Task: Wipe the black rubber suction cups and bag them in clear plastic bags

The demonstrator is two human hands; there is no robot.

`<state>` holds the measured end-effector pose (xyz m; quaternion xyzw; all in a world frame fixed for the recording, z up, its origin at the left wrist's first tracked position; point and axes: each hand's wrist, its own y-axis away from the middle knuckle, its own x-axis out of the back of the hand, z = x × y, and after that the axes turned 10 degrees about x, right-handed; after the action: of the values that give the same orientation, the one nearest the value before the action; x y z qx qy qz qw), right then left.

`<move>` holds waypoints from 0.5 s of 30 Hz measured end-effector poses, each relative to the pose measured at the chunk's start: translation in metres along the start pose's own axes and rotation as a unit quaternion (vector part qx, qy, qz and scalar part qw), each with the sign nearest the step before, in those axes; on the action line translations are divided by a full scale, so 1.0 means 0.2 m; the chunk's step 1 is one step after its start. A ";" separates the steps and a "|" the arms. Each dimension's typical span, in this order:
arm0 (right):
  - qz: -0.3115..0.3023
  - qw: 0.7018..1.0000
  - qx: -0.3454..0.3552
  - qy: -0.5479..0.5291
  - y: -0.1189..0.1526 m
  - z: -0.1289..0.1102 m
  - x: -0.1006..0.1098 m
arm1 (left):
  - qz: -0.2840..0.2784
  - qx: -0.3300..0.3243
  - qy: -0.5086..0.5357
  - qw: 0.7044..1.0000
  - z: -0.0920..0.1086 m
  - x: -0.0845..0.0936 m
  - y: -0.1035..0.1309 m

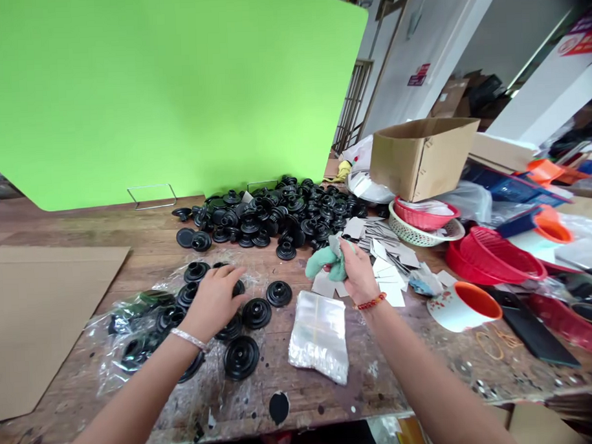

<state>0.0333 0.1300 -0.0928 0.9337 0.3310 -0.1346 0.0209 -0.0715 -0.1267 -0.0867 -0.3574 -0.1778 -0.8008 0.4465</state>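
Wall sign (418, 75): red and purple, letters too small for reading.
Pillar sign (581, 43): red, writing is blurred.

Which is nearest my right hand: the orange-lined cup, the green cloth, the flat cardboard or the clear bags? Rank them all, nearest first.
1. Green cloth: in the right hand.
2. Clear bags: stacked just left of the right forearm.
3. Orange-lined cup: to the right.
4. Flat cardboard: far left of the table.
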 end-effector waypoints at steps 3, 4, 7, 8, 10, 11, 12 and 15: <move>-0.009 1.000 0.017 -0.003 0.02 0.04 -0.01 | -0.035 -0.022 0.014 0.999 0.09 -0.19 -0.05; -0.008 1.000 0.024 0.003 0.03 0.05 -0.02 | -0.044 -0.021 0.025 0.999 0.12 -0.26 -0.08; 0.003 0.998 0.050 0.024 0.07 0.07 -0.02 | -0.056 0.000 0.078 0.995 0.16 -0.39 -0.15; -0.001 0.997 0.066 0.048 0.10 0.07 -0.01 | -0.055 0.007 0.102 0.993 0.16 -0.40 -0.16; -0.031 0.986 0.114 0.119 0.18 0.07 -0.02 | -0.057 0.012 0.162 0.985 0.19 -0.41 -0.16; -0.060 0.976 0.144 0.149 0.23 0.07 -0.02 | -0.064 0.010 0.195 0.979 0.21 -0.40 -0.14; -0.090 0.967 0.172 0.166 0.27 0.07 -0.03 | -0.074 0.006 0.227 0.971 0.23 -0.39 -0.11; -0.137 0.965 0.190 0.115 0.36 0.08 -0.09 | -0.101 -0.007 0.305 0.947 0.31 -0.36 -0.01</move>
<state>0.0612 0.0612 -0.1066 0.8756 0.4238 -0.0886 -0.2140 -0.0229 -0.0464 -0.0973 -0.0789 -0.0629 -0.9138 0.3934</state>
